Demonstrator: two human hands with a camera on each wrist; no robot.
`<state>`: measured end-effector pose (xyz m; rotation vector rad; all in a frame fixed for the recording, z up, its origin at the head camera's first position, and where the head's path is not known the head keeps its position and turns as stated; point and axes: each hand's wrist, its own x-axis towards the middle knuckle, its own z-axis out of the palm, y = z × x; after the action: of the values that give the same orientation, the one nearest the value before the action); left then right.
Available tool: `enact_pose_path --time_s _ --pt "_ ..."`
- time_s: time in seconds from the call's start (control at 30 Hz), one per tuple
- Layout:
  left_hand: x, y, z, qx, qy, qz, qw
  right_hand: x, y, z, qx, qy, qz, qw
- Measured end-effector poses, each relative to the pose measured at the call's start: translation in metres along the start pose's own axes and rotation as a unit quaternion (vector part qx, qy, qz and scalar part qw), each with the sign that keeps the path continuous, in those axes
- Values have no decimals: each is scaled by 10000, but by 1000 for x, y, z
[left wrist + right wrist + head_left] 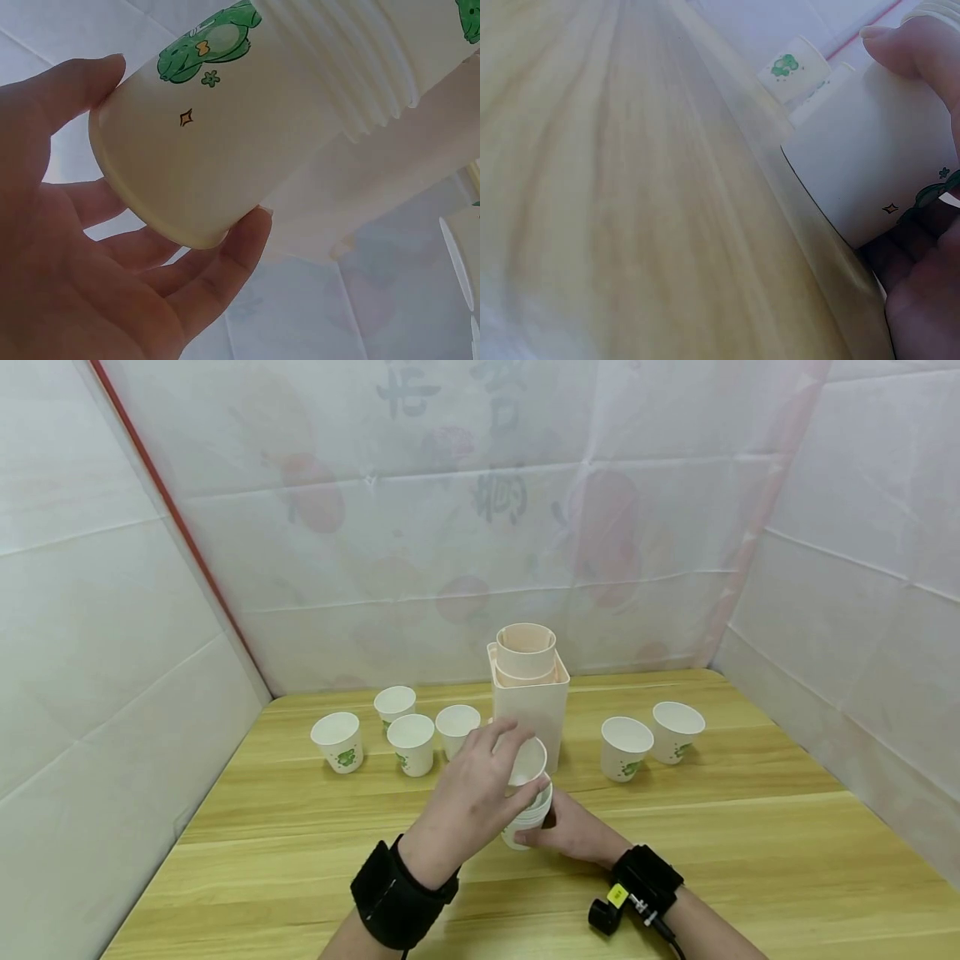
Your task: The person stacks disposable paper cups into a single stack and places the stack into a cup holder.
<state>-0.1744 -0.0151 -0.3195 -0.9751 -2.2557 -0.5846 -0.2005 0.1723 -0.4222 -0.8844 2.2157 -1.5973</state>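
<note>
My left hand [476, 781] holds a white paper cup [529, 762] by its rim, thumb on one side and fingers on the other. The left wrist view shows green cartoon prints on this paper cup [199, 142], and its narrow end overlaps the nested rims of a stack of paper cups [352, 64]. My right hand [577, 831] grips that stack [525, 827] low down, in front of the cream box. In the right wrist view my right thumb [904, 49] and fingers wrap the stack, its base close to the wooden table [667, 225].
A tall cream box [528, 714] with a round tube [527, 652] in its top stands behind my hands. Several paper cups [337, 743] stand upright to the left. Two more, a nearer cup [626, 750] and a farther cup [678, 735], are to the right.
</note>
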Motion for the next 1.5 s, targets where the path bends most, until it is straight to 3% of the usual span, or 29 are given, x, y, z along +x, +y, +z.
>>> enact_pose_path --time_s 0.77,1.03,1.5 --pt "-4 -3 13 413 -545 177 9975 -1 -2 -1 -199 24 -69 9998" --pt "-6 -5 16 651 -560 464 9952 -1 -4 0 -295 87 -35 9995" --pt "-9 -9 20 480 -1001 626 9918 -1 -2 -1 -147 88 88 9998"
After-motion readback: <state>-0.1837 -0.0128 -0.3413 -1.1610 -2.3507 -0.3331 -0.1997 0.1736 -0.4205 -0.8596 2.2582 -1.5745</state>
